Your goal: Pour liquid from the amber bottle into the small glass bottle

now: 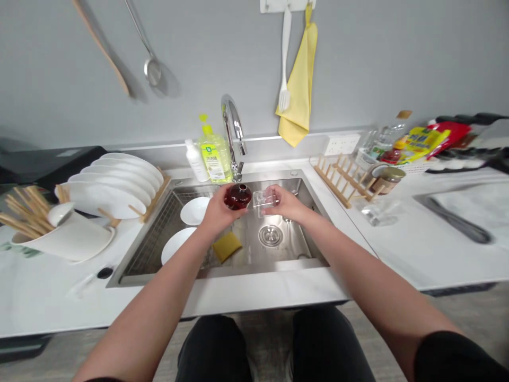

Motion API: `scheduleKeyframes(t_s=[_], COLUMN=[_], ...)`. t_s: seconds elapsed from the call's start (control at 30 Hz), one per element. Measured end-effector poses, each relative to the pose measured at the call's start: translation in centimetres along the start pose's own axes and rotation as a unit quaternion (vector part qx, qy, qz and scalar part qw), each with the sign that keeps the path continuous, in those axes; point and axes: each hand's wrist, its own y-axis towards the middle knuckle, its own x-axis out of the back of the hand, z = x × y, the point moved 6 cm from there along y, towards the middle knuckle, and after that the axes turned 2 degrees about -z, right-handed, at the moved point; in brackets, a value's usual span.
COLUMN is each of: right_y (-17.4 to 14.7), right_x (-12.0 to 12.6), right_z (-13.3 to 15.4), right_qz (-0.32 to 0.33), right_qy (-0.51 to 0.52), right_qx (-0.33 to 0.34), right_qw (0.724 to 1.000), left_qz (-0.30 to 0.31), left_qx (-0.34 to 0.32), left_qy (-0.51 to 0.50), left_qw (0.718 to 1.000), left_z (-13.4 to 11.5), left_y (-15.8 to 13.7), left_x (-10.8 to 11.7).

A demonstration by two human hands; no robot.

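Over the steel sink [254, 268], my left hand [218, 211] is closed around a dark red-brown rounded glass pot [238, 196] with a small opening on top. A clear square-looking container [262, 201] is gripped in my right hand [287, 204], close beside the pot; its exact kind is hard to make out. Below them a yellow sponge [226, 246] lies in the sink near the drain [271, 235]. Two white bowls [194, 211] sit in the rack on the sink's left side, partly hidden by my left forearm.
A chrome faucet [233, 127] rises behind the sink, next to a dish soap bottle [214, 156] and a white bottle [196, 161]. White plates [115, 185] stand in a rack at left, near a chopstick holder [67, 236]. At right are a wooden rack [338, 178] and jars [389, 180].
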Motion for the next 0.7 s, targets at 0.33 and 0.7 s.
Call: scheduleKeyframes(t_s=[0.33,0.7], right_y=[0.8,0.2], right_x=[0.3,-0.5], right_z=[-5.9,-4.3], right_qz=[0.013,0.048], right_qy=[-0.033,-0.038], right_qx=[-0.011,0.001], right_qw=[0.999,0.998], left_qz=[0.083,0.097], left_qx=[0.006,-0.034], left_qy=[0.036,0.052], left_qw=[0.996,0.993], left_z=[5.2,4.7], left_y=[0.7,0.4], left_x=[-0.9,-1.1])
